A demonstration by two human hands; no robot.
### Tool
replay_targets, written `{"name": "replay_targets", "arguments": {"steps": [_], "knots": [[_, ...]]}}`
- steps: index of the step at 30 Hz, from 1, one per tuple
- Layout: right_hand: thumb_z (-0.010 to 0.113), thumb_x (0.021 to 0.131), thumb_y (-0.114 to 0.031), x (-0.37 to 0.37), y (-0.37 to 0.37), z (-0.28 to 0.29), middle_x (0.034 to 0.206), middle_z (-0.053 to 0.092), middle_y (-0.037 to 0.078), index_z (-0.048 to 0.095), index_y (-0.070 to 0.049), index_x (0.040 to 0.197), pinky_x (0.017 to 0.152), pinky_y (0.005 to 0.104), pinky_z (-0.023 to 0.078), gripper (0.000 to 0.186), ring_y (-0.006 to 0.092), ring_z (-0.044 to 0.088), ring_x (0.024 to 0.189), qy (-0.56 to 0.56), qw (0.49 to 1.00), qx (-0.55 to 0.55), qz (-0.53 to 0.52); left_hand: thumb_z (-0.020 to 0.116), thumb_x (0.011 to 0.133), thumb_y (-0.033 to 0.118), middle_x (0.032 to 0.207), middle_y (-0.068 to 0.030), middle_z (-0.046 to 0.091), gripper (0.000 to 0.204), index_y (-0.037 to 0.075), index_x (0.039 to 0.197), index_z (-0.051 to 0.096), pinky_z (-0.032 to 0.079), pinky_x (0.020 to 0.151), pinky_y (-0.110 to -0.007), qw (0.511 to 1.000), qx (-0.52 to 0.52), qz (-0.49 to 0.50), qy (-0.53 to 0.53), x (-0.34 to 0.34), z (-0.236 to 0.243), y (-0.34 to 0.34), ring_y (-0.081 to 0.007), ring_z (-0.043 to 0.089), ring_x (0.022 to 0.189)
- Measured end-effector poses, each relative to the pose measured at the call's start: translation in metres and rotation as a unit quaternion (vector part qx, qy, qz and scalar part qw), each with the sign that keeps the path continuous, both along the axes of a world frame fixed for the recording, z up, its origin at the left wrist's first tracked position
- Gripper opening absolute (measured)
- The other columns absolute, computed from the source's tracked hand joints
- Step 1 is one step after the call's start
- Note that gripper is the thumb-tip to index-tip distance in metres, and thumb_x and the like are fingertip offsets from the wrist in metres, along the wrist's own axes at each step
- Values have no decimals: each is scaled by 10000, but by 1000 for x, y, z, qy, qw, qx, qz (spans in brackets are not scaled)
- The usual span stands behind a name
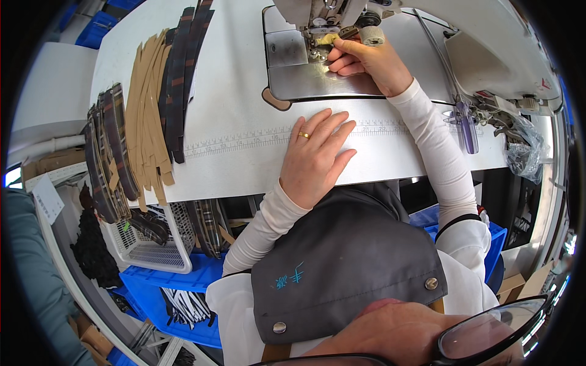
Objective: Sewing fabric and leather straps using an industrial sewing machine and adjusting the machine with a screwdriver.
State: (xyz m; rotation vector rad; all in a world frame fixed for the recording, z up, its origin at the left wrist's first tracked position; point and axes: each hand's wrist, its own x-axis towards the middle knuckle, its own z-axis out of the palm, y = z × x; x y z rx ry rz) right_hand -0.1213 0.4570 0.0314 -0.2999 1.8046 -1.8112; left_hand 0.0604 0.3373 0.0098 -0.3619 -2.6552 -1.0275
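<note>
My left hand (317,152) rests on the white table (232,171), fingers apart and holding nothing, a ring on one finger. Its fingertips lie over a ruler scale (268,135) printed along the tabletop. At the sewing machine (323,15), my right hand (366,59) is closed beside the needle area, thumb and fingers drawn together. A small yellow piece (328,39) shows at the fingertips, next to a dark metal part of the machine. Whether my fingers grip that piece or a part of the machine, I cannot tell. Below lies the polished metal bed plate (317,82).
Long tan strips (149,116) and dark plaid strips (180,85) lie at the table's left, some hanging over its edge. Purple-handled thread snips (467,128) lie right of my right forearm. A white plastic basket (155,244) and a blue bin (183,277) stand below.
</note>
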Motion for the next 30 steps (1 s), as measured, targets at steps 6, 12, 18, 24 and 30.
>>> {"name": "replay_targets", "arguments": {"steps": [6,12,18,24,30], "knots": [[559,933,-153,-1,3,-2,841,662,107,606,46,968,624,237,574,207,154,674,685,-9,1000,-2,-3,700,799,185,1267,-47,550,401,83,1176,606,329,1013,-484,1000,-7,-5,9,-1,-1,0,-261,470,1214],[556,940,-158,-2,3,-4,837,668,105,621,41,950,626,234,574,209,151,677,690,-14,1000,-3,0,699,797,184,1260,-51,545,400,71,1168,601,339,994,-491,1000,-18,-8,22,-1,-3,0,-264,471,1200],[551,947,-163,-4,5,-5,847,675,104,628,36,940,634,230,577,214,140,676,689,-8,1000,-8,10,701,799,177,1257,-54,552,394,67,1165,603,348,983,-497,999,-20,-6,30,-2,-4,-1,-266,475,1200],[544,950,-158,-4,7,-5,865,677,102,618,35,961,642,221,578,207,129,676,700,-6,1000,-6,17,709,790,152,1260,-44,578,393,94,1169,622,339,1008,-472,1000,-11,4,17,-1,-2,0,-272,496,1203],[535,952,-148,-4,16,-4,887,676,97,584,36,1031,646,209,577,206,114,675,708,0,1000,-10,12,703,792,142,1252,-52,585,382,85,1162,626,332,1015,-472,1000,-10,3,9,-2,0,1,-277,492,1208]]}}
